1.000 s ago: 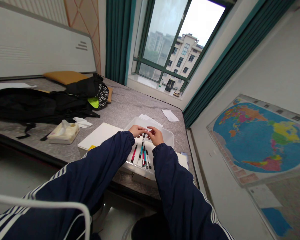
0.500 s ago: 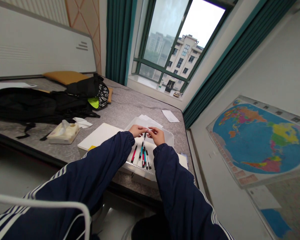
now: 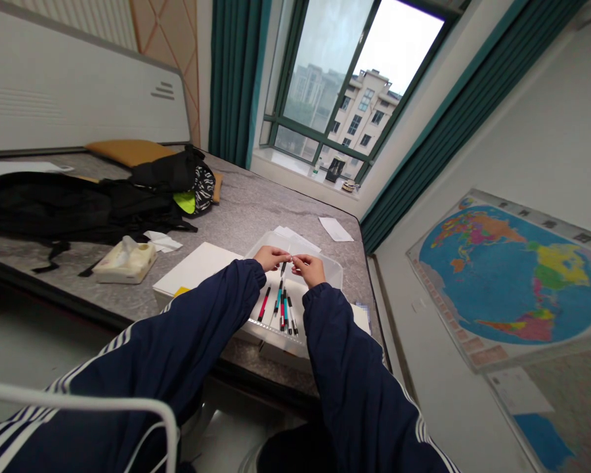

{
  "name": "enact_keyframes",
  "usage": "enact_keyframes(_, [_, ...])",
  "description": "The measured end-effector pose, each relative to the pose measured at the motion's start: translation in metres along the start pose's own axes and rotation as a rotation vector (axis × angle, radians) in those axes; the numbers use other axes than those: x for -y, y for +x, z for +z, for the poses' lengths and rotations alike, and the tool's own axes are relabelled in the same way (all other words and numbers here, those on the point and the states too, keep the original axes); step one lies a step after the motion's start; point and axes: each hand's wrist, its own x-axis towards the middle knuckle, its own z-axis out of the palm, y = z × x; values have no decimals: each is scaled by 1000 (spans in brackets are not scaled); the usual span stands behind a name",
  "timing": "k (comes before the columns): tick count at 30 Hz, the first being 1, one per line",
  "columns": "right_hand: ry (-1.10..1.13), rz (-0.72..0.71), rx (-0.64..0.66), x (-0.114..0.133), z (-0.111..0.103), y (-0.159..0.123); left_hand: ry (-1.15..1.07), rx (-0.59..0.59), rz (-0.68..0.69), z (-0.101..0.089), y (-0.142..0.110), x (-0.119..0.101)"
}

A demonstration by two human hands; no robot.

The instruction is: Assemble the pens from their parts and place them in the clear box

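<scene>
Over a clear plastic tray (image 3: 335, 274), my left hand (image 3: 272, 258) pinches a dark pen (image 3: 283, 268) whose lower end points down. My right hand (image 3: 309, 270) is closed in a pinch beside it, thumb and fingers close to the left fingertips; what lies between them is too small to make out. Below both hands several pens lie in the tray: a red pen (image 3: 264, 304) apart on the left, a teal pen (image 3: 278, 297), and a white pen (image 3: 292, 315) on the right of a close bunch.
A white box (image 3: 204, 263) stands left of the tray, a tissue box (image 3: 127, 264) further left. Black bags (image 3: 79, 207) lie along the table's left side. Loose paper (image 3: 335, 229) lies behind the tray. A white curved bar (image 3: 103, 402) crosses the lower left.
The dark pen has shifted slightly left and tilted with my left hand. A small gap shows between it and my right fingertips. The pens in the tray have stayed put.
</scene>
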Motion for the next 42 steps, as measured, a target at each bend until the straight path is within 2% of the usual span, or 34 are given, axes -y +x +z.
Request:
enact_keyframes(9, [74,36,65,2,2,-4,-78,-43,-64,-2,7,5])
enact_keyframes(13, [25,34,108,2,3,-5,-88,-6,-66,-1,8,7])
enact_keyframes(22, [-53,-5,98,3,1,-6,-60,-23,-50,-1,4,2])
enact_keyframes(31, [-89,2,88,7,2,-8,-19,-31,57,-1,4,1])
enact_keyframes(42, [-86,-4,64,7,2,-6,-7,-42,29,0,3,-1])
